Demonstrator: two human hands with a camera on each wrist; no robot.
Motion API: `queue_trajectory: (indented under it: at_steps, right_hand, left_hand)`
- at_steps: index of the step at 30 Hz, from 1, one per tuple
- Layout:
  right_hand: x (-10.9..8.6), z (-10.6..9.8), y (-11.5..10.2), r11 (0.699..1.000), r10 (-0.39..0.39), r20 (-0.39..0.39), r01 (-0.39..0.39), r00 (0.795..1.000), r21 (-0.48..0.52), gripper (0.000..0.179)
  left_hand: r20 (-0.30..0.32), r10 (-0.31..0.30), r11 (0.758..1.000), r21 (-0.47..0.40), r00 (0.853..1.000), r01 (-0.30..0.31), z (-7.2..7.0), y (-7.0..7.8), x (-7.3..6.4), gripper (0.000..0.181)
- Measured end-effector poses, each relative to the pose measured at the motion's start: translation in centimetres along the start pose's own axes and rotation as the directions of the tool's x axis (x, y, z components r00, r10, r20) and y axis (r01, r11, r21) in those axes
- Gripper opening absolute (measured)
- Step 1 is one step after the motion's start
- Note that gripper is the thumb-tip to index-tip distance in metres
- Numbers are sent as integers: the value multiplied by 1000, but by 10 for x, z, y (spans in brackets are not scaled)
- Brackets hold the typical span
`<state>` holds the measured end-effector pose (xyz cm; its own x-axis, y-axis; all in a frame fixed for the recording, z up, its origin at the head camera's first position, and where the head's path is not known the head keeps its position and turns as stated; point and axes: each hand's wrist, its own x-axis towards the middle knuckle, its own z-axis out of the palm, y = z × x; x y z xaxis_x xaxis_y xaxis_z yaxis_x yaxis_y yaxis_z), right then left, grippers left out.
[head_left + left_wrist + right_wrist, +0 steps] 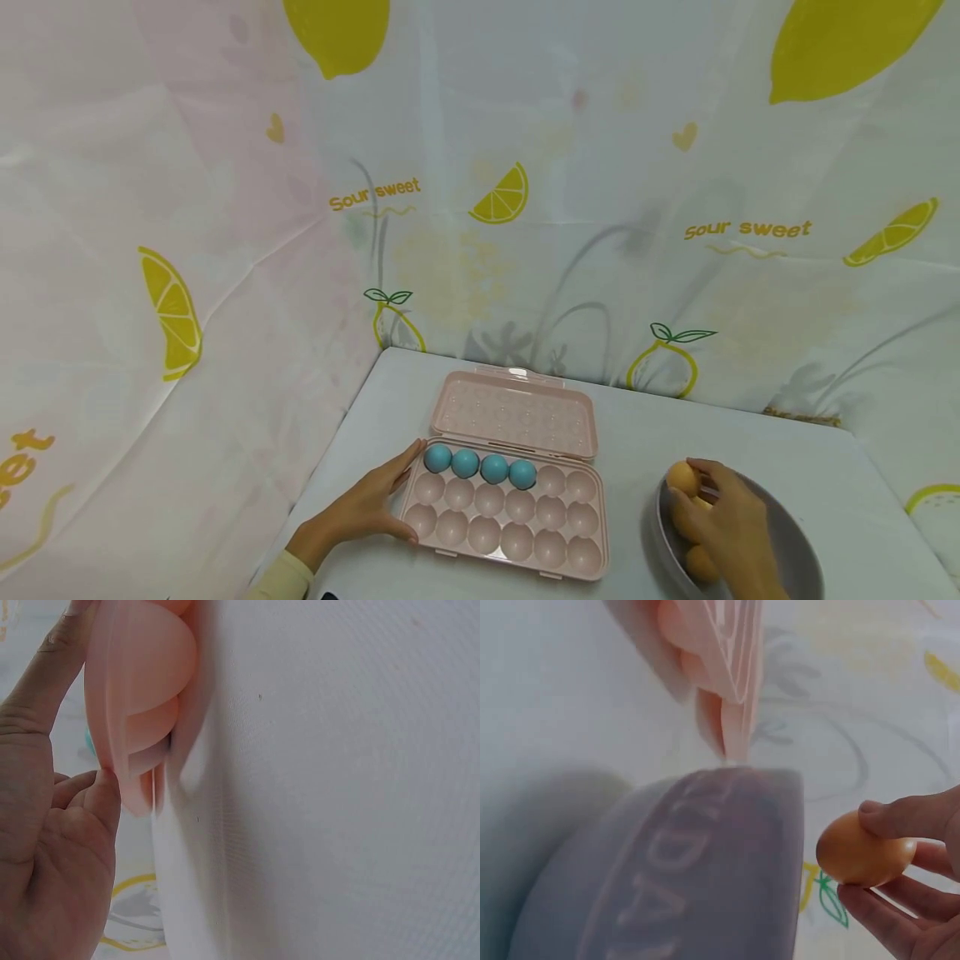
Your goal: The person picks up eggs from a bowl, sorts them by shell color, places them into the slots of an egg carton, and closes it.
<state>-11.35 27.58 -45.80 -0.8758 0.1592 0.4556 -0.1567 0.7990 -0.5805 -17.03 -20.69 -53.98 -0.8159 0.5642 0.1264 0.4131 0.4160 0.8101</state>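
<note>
Brown egg (pixel 682 478) clamped between the right hand's (pixel 731 525) fingers, held above the grey bowl's (pixel 787 533) rim at right, pink egg tray (pixel 520 507) (four blue eggs (pixel 494 467) seated in its far row) touched on its left edge by the left hand (pixel 367 502), fingers spread apart.

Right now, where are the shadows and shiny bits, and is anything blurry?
Head view: plant-like shadows fall on the backdrop, and a bright glint marks the far edge of the lid; left wrist: a soft shadow lies on the table near the egg tray; right wrist: letters on the bowl look blurry, the egg clearer.
</note>
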Motion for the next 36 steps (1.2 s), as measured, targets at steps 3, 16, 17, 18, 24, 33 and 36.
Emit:
queue_trajectory:
  at_steps: [3,16,17,18,24,33,36]
  right_hand:
    - [1,6,-9,1000,-22,-14,22,1000,4,41]
    - [9,43,-36,970,-188,-53,194,981,148,46]
    - [10,47,-39,965,-196,-49,201,979,166,46]
    - [11,50,-41,962,-208,-43,212,977,172,46]
    - [13,70,-61,955,-224,28,214,974,206,48]
    - [12,100,-90,936,-208,114,163,972,312,45]
    - [12,110,-97,930,-210,145,151,967,335,44]
  left_hand:
    - [6,-11,1000,-7,1000,11,-1,0,0,135]
    - [14,-21,1000,-8,1000,21,-2,-1,0,136]
    - [14,-21,1000,-8,1000,21,-2,-1,0,136]
    - [15,-21,1000,-8,1000,21,-2,-1,0,136]
    - [9,-26,1000,-3,1000,26,-2,1,0,136]
    - [4,13,1000,14,1000,-13,-1,0,1,133]
    - [3,6,1000,17,1000,-6,-2,1,0,134]
